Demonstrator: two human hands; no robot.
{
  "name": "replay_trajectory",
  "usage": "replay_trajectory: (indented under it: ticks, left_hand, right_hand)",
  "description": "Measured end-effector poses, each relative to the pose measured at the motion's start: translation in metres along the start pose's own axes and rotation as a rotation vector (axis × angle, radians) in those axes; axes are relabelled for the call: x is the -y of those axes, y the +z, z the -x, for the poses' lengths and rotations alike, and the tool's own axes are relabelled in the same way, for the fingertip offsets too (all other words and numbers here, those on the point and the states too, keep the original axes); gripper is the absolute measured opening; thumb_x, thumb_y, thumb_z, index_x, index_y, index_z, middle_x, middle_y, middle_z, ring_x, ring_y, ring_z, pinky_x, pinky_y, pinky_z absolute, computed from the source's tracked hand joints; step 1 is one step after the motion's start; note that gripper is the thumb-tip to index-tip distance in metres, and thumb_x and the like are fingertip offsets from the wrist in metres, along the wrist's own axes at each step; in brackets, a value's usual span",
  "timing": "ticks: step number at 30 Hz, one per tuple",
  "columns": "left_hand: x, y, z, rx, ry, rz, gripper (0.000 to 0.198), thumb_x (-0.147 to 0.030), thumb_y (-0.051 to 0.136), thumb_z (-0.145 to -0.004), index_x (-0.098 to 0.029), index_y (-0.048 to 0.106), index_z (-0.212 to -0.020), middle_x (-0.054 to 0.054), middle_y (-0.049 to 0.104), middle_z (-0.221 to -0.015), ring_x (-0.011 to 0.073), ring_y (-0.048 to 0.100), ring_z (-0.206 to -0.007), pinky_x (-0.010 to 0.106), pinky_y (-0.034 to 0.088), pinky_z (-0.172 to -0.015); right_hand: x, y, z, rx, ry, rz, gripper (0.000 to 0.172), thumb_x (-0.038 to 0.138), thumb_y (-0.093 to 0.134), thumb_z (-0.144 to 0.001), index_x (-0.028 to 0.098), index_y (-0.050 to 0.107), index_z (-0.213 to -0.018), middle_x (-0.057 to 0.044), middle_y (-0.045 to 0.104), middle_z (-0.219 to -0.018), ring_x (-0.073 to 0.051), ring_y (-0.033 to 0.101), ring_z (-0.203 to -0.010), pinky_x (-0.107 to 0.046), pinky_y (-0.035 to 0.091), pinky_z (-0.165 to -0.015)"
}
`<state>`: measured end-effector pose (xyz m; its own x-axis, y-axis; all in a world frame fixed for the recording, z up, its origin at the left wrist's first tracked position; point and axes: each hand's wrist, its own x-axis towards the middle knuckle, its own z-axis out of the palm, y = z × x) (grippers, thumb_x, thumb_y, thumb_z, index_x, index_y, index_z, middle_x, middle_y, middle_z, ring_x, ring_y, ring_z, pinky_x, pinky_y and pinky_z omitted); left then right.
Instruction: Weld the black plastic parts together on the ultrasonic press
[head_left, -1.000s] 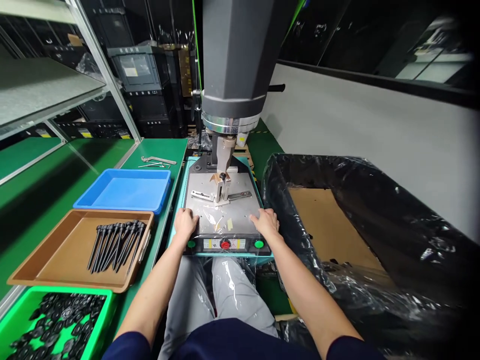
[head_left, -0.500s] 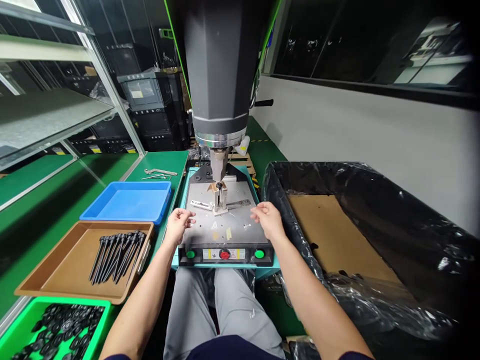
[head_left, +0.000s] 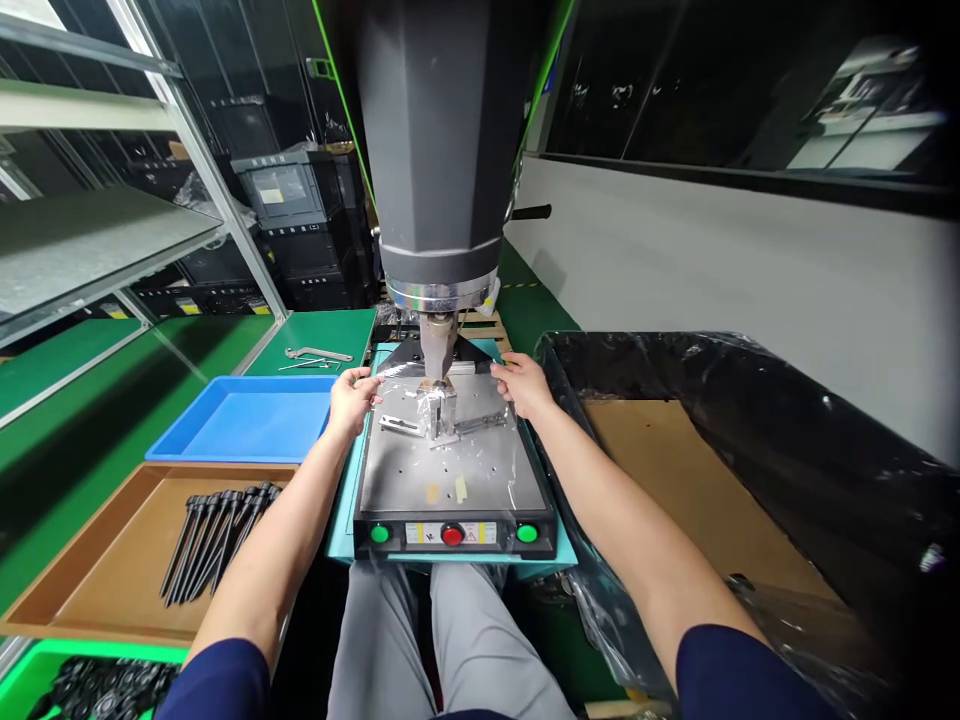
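Film (head_left: 480, 440) in L hand (head_left: 352, 397), R hand (head_left: 523, 385)

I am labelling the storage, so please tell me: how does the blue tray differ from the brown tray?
The blue tray lies farther back; the brown tray lies in front of it. The brown tray holds a bundle of black rods; the blue tray shows none. Both are shallow rectangular trays on the green bench.

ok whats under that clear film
The clear film covers the metal plate and the small fixture; both show through it. Glare hides whether a part sits in the fixture.
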<state>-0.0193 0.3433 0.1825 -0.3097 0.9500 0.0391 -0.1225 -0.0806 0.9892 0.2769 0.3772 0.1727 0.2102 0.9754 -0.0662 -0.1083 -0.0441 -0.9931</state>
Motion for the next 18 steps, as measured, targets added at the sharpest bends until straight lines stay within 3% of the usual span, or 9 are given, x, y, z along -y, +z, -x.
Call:
replay_trajectory:
  ticks: [5, 18]
  left_hand:
    - [-0.008, 0.001, -0.013, -0.047, 0.032, -0.016, 0.048, -0.029, 0.077, -0.061, -0.016, 0.052, -0.099, 0.005, 0.071, -0.081, 0.0059, 0.052, -0.039, 0.015, 0.025, -0.034]
    - [0.009, 0.01, -0.052, -0.062, -0.041, -0.059, 0.042, -0.023, 0.072, -0.063, -0.015, 0.051, -0.098, 0.005, 0.07, -0.081, 0.0058, 0.051, -0.038, 0.016, 0.022, -0.035]
  right_hand:
    - [0.002, 0.011, -0.02, -0.01, -0.05, 0.019, 0.032, 0.031, 0.07, -0.078, 0.02, 0.051, -0.102, 0.003, 0.06, -0.076, -0.004, 0.041, -0.038, -0.016, 0.024, -0.032]
    - [-0.02, 0.027, -0.065, -0.066, -0.019, 0.152, 0.016, 0.022, 0.064, -0.084, 0.015, 0.058, -0.097, 0.0, 0.062, -0.071, -0.006, 0.044, -0.04, -0.018, 0.036, -0.038]
